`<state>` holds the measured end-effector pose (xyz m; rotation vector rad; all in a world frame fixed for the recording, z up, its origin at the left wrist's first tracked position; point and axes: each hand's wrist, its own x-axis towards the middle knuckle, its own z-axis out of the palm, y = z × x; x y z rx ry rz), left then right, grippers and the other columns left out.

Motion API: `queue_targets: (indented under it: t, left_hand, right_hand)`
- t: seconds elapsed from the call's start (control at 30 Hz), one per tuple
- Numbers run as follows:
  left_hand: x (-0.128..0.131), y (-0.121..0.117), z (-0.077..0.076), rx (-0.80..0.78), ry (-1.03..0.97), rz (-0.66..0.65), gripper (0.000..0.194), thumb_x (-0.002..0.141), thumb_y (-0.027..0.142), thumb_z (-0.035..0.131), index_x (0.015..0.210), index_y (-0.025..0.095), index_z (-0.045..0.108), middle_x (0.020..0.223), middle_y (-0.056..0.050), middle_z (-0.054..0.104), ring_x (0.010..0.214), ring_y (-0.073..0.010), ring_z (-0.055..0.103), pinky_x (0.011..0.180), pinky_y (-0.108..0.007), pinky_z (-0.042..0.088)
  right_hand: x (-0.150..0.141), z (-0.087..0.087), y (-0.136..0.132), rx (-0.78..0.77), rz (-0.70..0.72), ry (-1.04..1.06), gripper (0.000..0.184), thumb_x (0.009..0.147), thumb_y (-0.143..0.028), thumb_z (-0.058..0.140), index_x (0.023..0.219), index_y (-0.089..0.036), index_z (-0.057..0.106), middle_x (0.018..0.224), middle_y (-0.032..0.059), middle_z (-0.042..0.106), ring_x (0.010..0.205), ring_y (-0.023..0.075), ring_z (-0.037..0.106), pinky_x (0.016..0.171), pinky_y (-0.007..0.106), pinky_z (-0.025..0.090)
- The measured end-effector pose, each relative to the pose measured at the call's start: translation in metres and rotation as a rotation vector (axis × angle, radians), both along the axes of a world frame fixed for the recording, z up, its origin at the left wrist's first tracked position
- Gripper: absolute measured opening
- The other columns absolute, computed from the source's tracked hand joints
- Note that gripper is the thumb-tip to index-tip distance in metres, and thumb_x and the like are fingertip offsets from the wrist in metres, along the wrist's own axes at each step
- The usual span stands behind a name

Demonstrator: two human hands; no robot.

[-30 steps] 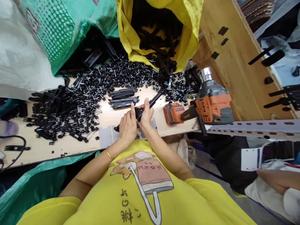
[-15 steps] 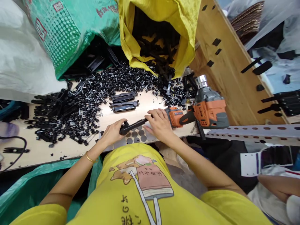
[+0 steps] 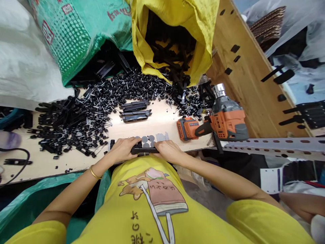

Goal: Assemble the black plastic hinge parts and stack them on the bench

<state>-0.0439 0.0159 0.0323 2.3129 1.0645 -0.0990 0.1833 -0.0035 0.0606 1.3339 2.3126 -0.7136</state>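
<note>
A long black plastic part lies level at the table's front edge, close to my shirt. Closed around its left end is my left hand. My right hand grips the other end, hiding that tip. Just beyond the part, grey round discs and a torn grey patch show on the tabletop. Farther back, two black folded assemblies lie side by side. To the right of my right hand rests an orange and grey cordless power tool with its battery toward me.
Heaps of small black parts with metal pins curve round the work area. A yellow bag of black parts opens toward me, beside a green bag. A wooden board slants along the right. A green bag hangs open below left.
The black part has come nearer my body and turned from slanting to level. My right hand has moved down and toward me, leaving the tool's battery and the grey patch in view.
</note>
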Motion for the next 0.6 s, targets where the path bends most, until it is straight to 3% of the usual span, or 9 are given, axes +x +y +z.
queue_targets:
  t: [0.1, 0.27, 0.4, 0.5, 0.6]
  left_hand:
    - [0.003, 0.000, 0.002, 0.012, 0.049, 0.015, 0.054, 0.075, 0.036, 0.058, 0.127, 0.023, 0.047, 0.110, -0.009, 0.065, 0.093, -0.0271, 0.065, 0.074, -0.031, 0.047]
    - [-0.002, -0.006, 0.007, -0.081, 0.027, 0.004, 0.049, 0.073, 0.039, 0.060, 0.120, 0.024, 0.051, 0.099, -0.007, 0.069, 0.077, -0.0234, 0.066, 0.066, -0.027, 0.044]
    - [-0.007, -0.015, 0.014, -0.229, -0.280, 0.109, 0.044, 0.069, 0.045, 0.064, 0.105, 0.021, 0.054, 0.075, 0.000, 0.063, 0.060, -0.0144, 0.056, 0.057, -0.022, 0.039]
    - [-0.005, -0.025, 0.023, -0.326, -0.532, 0.245, 0.039, 0.065, 0.044, 0.068, 0.091, 0.020, 0.053, 0.069, 0.003, 0.054, 0.058, -0.0110, 0.047, 0.054, -0.021, 0.037]
    - [0.003, -0.037, 0.032, -0.406, -0.726, 0.416, 0.038, 0.064, 0.044, 0.069, 0.087, 0.019, 0.052, 0.069, 0.003, 0.050, 0.059, -0.0109, 0.044, 0.054, -0.021, 0.035]
  right_hand:
    - [0.000, -0.001, -0.002, -0.004, -0.037, 0.013, 0.050, 0.089, -0.059, 0.037, 0.094, -0.016, 0.061, 0.090, 0.0131, 0.071, 0.080, 0.0277, 0.069, 0.063, 0.030, 0.046]
    - [0.003, -0.001, -0.009, -0.011, 0.021, 0.068, 0.057, 0.087, -0.064, 0.034, 0.087, -0.015, 0.063, 0.086, 0.0139, 0.070, 0.075, 0.0255, 0.068, 0.062, 0.028, 0.043]
    - [0.005, -0.001, -0.014, -0.086, -0.054, 0.269, 0.054, 0.082, -0.066, 0.044, 0.074, -0.016, 0.061, 0.069, 0.0070, 0.066, 0.060, 0.0159, 0.059, 0.055, 0.023, 0.034]
    - [0.004, 0.003, -0.017, -0.172, -0.181, 0.521, 0.053, 0.078, -0.066, 0.051, 0.061, -0.016, 0.053, 0.051, -0.0022, 0.048, 0.048, 0.0087, 0.043, 0.049, 0.021, 0.025]
    - [-0.002, 0.012, -0.023, -0.320, -0.334, 0.734, 0.053, 0.074, -0.064, 0.056, 0.054, -0.017, 0.043, 0.048, -0.0062, 0.033, 0.047, 0.0059, 0.032, 0.047, 0.020, 0.020]
